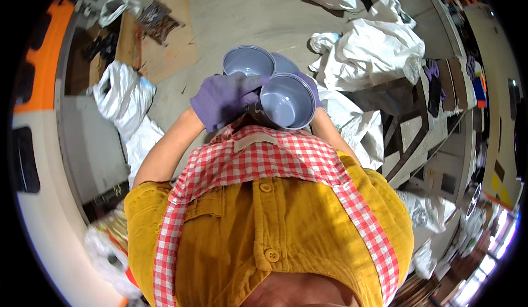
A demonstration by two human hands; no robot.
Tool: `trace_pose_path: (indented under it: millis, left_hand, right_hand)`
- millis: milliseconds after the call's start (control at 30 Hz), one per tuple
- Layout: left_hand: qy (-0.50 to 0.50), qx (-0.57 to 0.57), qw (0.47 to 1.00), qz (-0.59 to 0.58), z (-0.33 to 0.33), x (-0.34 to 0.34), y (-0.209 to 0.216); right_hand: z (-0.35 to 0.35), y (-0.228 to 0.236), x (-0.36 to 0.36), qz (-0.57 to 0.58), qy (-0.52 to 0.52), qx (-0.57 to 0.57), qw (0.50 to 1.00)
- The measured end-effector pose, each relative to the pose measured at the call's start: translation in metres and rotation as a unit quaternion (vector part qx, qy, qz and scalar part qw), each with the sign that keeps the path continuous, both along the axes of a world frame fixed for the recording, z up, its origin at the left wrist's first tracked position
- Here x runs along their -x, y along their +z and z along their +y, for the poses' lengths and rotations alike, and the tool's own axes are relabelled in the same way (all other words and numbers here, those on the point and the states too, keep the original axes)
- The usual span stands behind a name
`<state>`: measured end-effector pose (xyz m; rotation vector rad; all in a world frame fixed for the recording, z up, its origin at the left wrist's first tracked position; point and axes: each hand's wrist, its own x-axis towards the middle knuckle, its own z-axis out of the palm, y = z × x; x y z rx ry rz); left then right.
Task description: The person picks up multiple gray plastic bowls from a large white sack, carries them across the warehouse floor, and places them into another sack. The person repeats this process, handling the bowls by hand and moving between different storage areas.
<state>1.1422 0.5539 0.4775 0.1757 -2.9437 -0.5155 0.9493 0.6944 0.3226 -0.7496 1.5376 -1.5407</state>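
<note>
Three round grey-blue plastic tubs are bunched together in front of my chest. The nearest tub has its mouth turned up and nothing shows inside; a second tub is just beyond it to the left, and the third tub is partly covered behind them. My left hand, in a purple glove, is closed at the tubs' left side, its fingers reaching between the nearest and the left one. Around the right side curls my right hand, also gloved and mostly hidden by the nearest tub.
White woven sacks lie to the right, and another white sack sags on the left. Beyond it a cardboard box stands beside flattened cardboard with dark scraps on it. Orange-and-white machinery lines the left edge.
</note>
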Motion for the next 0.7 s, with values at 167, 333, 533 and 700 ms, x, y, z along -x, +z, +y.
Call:
trace_pose_path:
  millis: [167,333,533,700]
  left_hand:
    - [-0.077,-0.034,0.995,0.051,-0.073,0.034,0.017]
    - [-0.170,-0.023,0.985,0.030,-0.135,0.065,0.020]
    - [-0.234,-0.024,0.972,-0.017,-0.177,0.114,0.020]
    - [-0.294,-0.015,0.953,-0.071,-0.199,0.171,0.012]
  right_hand:
    - [-0.052,-0.001,0.014,-0.054,-0.048,0.032,0.997]
    - [-0.090,-0.009,0.010,-0.038,-0.049,0.049,0.997]
    - [-0.123,-0.004,0.016,-0.327,-0.087,0.084,0.937]
    - [-0.143,0.017,0.040,-0.433,-0.082,0.133,0.888]
